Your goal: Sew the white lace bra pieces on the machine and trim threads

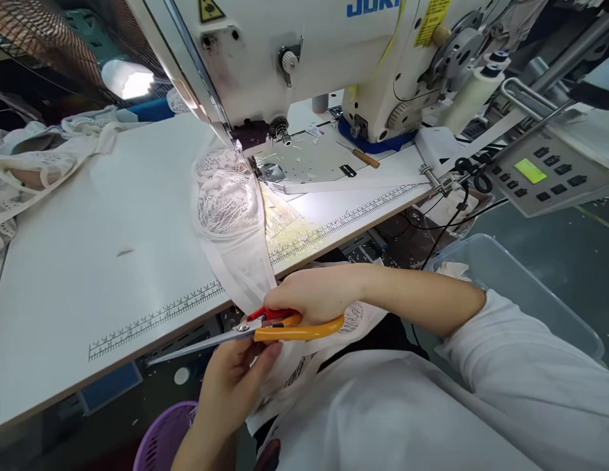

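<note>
Left grip (235,379) is curled narrow at the cloth below the scissors pivot; fingertips partly hidden, can't tell if I'm pinching it. Right grip (318,294) is wrapped around the orange-and-red-handled metal scissors (275,333), blades pointing left, looking nearly together. Scissors should be rigid with some weight: hold by the handle loops, skin off the blades.

White lace-and-mesh bra (228,203): near cup on the smooth white worktop (152,242) by the needle, plain band over the front edge to my hands, more lace in my lap. Hands hide the join, so can't confirm it's one piece. Should be light, limp, easy to snag; take it by the plain band, not the lace.

Worktop has printed black ruler scales (157,320) along the front. Purple plastic basket (164,438) low left, clear plastic bin (524,275) right. Farther: white sewing machine (265,59), grey control panel with green display (549,167), heap of white lace garments (44,163) far left, lit white lamp (127,78) behind it.
</note>
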Demonstrator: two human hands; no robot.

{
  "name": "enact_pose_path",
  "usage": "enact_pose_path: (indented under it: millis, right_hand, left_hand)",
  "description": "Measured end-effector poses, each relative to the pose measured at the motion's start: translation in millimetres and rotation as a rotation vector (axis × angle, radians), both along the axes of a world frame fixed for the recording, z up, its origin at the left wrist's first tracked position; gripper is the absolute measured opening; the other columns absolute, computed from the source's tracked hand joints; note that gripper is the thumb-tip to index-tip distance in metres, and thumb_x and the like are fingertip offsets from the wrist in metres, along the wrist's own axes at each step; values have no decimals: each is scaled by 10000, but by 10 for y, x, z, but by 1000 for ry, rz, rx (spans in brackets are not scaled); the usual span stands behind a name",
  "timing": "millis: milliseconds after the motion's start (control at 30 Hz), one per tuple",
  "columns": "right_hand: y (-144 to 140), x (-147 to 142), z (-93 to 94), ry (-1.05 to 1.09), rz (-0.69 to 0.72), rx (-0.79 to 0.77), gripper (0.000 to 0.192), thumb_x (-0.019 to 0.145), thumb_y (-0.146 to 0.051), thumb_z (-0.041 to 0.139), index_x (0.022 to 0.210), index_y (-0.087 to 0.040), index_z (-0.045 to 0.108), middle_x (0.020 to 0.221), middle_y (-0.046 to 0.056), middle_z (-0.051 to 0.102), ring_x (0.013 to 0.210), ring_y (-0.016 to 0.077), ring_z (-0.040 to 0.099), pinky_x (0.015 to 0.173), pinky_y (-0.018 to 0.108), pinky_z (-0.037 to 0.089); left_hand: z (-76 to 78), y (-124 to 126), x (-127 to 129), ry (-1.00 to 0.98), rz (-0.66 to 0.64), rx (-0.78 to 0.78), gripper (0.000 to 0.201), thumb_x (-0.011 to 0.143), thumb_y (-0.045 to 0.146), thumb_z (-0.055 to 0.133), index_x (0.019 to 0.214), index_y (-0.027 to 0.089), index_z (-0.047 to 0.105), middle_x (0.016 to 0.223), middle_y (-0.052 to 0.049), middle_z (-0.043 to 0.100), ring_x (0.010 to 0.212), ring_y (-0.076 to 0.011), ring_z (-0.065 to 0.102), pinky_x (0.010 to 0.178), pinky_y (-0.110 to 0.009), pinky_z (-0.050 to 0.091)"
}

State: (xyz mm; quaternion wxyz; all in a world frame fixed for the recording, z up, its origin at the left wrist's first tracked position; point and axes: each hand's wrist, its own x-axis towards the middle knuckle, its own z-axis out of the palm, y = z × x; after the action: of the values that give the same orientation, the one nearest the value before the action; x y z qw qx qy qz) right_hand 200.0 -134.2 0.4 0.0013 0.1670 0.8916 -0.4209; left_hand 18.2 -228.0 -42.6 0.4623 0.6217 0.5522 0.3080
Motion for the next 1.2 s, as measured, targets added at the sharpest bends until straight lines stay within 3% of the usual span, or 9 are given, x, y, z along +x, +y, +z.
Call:
enact_pose_path:
  millis: [200,300,500,667,800,967,1200]
  right_hand:
    - [50,-11,9,35,2,-45,202,707,-83,495,659,-196,335,663,-24,466,582,106,410,521,222,308]
    - [83,3,5,48,-18,-52,219,712,-159,557,662,-195,347,662,-30,465,582,105,419,517,226,309]
    - [107,-4,2,69,-22,-24,249,712,-194,585,659,-195,342,664,-32,466,589,106,419,523,236,306]
    - [94,-26,-14,86,-16,-15,239,734,-186,536,642,-199,317,631,-38,446,562,103,399,513,240,299]
    - [92,-20,-22,89,-4,-11,248,730,-192,535,640,-201,304,624,-37,440,556,104,393,507,241,296]
    - [89,-9,-18,84,-7,5,261,726,-210,543,639,-202,297,624,-38,431,547,103,388,509,242,300]
    - [89,-13,-61,80,9,-8,238,730,-201,525,647,-202,302,644,-31,440,563,110,398,518,250,303]
  left_hand:
    - [43,-5,32,-171,99,-115,23,725,235,640,723,213,648,645,22,622,596,-112,530,563,-177,442]
    - [39,2,34,-344,197,-232,116,684,293,697,668,197,634,629,32,574,580,-90,469,526,-153,405]
    - [7,21,23,-434,283,-363,215,596,331,777,639,170,640,647,14,604,627,-99,500,579,-169,423]
    - [6,-16,81,-458,387,-376,244,560,329,797,711,178,679,673,1,640,682,-121,545,647,-190,449]
    - [38,-16,134,-460,396,-373,259,564,330,795,759,191,697,683,6,649,636,-112,545,603,-181,445]
    - [60,-2,139,-445,379,-419,296,563,333,798,807,193,706,717,-19,685,738,-177,606,731,-262,473]
    - [11,-5,87,-329,337,-390,327,628,388,744,871,176,692,749,-32,686,694,-174,583,648,-247,462]
